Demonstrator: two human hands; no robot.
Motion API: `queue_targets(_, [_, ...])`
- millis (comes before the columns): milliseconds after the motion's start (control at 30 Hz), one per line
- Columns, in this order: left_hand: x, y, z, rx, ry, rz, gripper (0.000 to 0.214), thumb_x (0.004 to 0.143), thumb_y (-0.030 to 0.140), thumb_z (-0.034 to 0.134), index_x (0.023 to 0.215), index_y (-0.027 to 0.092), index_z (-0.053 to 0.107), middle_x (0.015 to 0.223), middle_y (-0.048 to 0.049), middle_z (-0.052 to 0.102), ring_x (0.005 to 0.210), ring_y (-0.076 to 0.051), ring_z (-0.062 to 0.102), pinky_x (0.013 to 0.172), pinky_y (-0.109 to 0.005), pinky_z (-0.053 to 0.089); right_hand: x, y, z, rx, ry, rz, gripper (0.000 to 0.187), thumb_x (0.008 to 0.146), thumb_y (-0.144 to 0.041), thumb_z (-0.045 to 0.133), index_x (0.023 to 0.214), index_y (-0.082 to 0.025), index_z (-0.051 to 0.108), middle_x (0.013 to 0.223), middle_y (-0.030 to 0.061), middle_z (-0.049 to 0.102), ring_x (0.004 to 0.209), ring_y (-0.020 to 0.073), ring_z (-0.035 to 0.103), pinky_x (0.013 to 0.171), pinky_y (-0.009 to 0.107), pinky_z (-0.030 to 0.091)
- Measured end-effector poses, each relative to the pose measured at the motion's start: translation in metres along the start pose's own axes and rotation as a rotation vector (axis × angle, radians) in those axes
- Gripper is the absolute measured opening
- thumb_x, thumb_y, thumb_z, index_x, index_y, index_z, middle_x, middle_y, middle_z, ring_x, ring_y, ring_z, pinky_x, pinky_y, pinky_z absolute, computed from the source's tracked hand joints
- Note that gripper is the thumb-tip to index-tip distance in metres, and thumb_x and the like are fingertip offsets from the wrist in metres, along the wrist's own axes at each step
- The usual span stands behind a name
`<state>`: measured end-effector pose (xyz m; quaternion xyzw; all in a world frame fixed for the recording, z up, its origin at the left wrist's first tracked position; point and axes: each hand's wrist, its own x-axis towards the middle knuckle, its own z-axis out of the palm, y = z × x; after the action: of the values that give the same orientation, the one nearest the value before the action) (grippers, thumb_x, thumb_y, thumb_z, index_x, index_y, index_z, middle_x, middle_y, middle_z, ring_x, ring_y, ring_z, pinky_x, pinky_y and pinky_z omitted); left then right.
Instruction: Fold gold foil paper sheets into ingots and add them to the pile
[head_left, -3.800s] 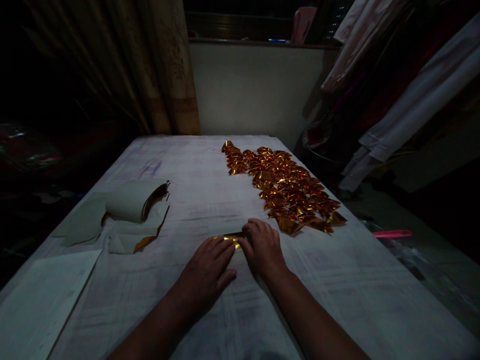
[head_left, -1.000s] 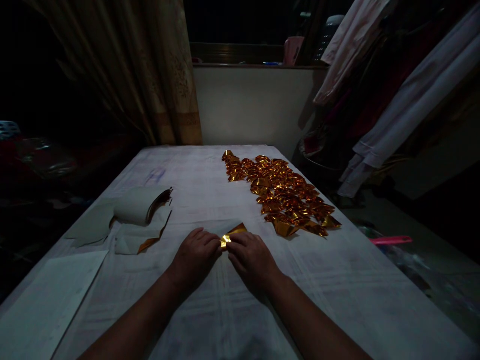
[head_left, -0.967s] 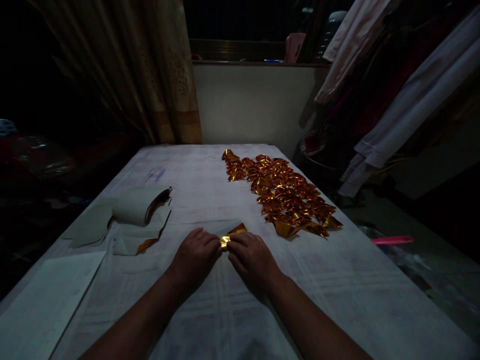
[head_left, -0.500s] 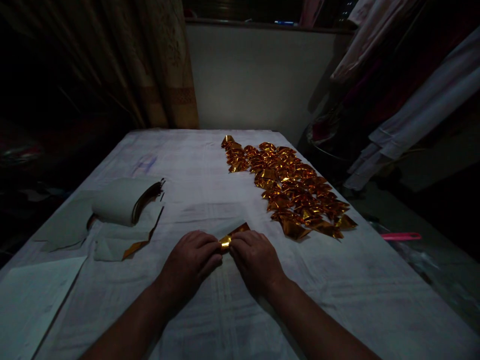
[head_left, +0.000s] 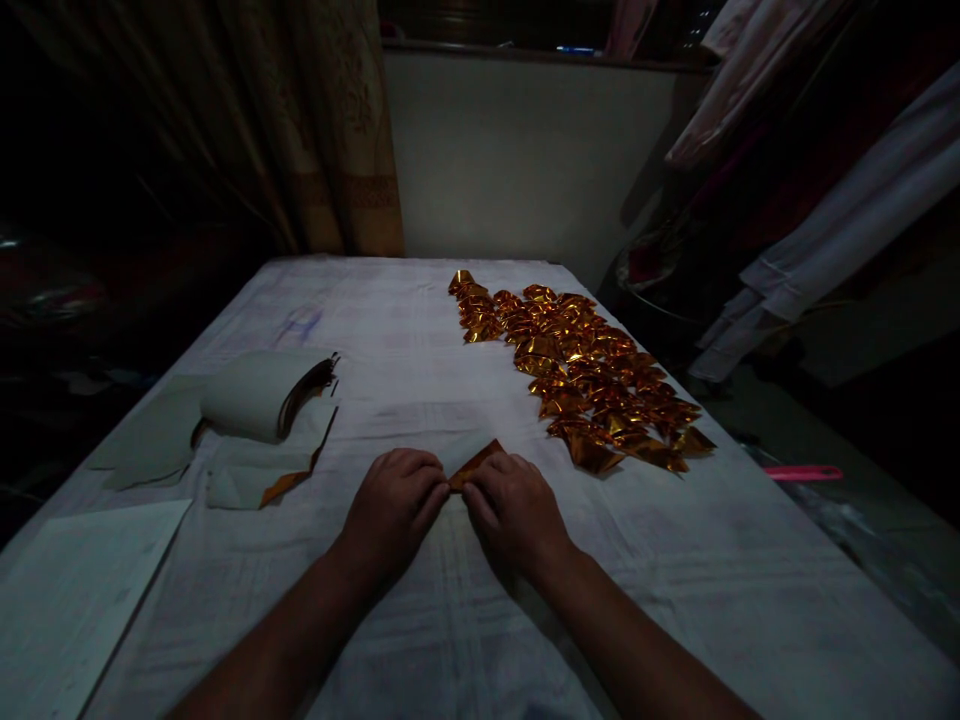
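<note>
Between my two hands, near the middle of the cloth-covered table, is a sheet of gold foil paper [head_left: 478, 461], partly folded, with its pale backing showing on the far side. My left hand [head_left: 394, 497] pinches its left end, fingers curled and thumb towards me. Opposite it, my right hand [head_left: 516, 508] grips the right end in the same way. The fingers hide most of the folded edge. Ahead and to the right lie many folded gold foil pieces [head_left: 577, 365], shiny and boat-like, grouped in overlapping rows.
On the left, a curved stack of foil paper [head_left: 247, 395] rests pale side up, with loose sheets [head_left: 255, 475] around it. A flat white board or sheet [head_left: 82, 600] lies at the near left. A curtain [head_left: 330, 130] hangs behind; clothes [head_left: 847, 220] hang at the right.
The foil paper has turned between my fingers: its bright gold strip no longer shows, and more pale backing is visible. Both hands stay close together on it. The view has shifted slightly.
</note>
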<state>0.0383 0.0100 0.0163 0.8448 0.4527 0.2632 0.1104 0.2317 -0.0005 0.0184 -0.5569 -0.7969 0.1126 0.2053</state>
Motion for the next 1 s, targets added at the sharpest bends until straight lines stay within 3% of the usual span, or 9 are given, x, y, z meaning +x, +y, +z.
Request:
queue_targets(367, [0.001, 0.001, 0.005, -0.063, 0.018, -0.094, 0.018, 0.096, 0.030, 0.055, 0.085, 0.022, 0.067, 0.101, -0.0059, 0.069, 0.099, -0.023, 0.060, 0.091, -0.043, 0.047, 0.011, 0.001, -0.009, 0.087, -0.077, 0.073, 0.012, 0.088, -0.019, 0.063, 0.078, -0.022, 0.066, 0.087, 0.0007, 0.069, 0.085, 0.0170, 0.062, 0.074, 0.029, 0.039])
queue_targets(733, [0.002, 0.005, 0.008, -0.030, 0.032, -0.143, 0.021, 0.096, 0.030, 0.054, 0.079, 0.021, 0.062, 0.101, -0.0067, 0.066, 0.099, -0.024, 0.058, 0.089, -0.043, 0.047, 0.005, 0.001, 0.002, 0.012, 0.018, 0.043, 0.007, 0.090, -0.018, 0.057, 0.087, -0.022, 0.062, 0.090, 0.0048, 0.065, 0.085, 0.0212, 0.058, 0.074, 0.032, 0.037])
queue_targets(1000, [0.002, 0.005, 0.009, -0.022, 0.026, -0.152, 0.017, 0.094, 0.026, 0.060, 0.078, 0.021, 0.059, 0.104, -0.0063, 0.065, 0.101, -0.025, 0.057, 0.091, -0.043, 0.046, 0.005, 0.000, 0.005, -0.001, 0.017, 0.052, 0.006, 0.090, -0.018, 0.056, 0.087, -0.022, 0.059, 0.088, 0.0047, 0.063, 0.085, 0.0217, 0.058, 0.074, 0.033, 0.036])
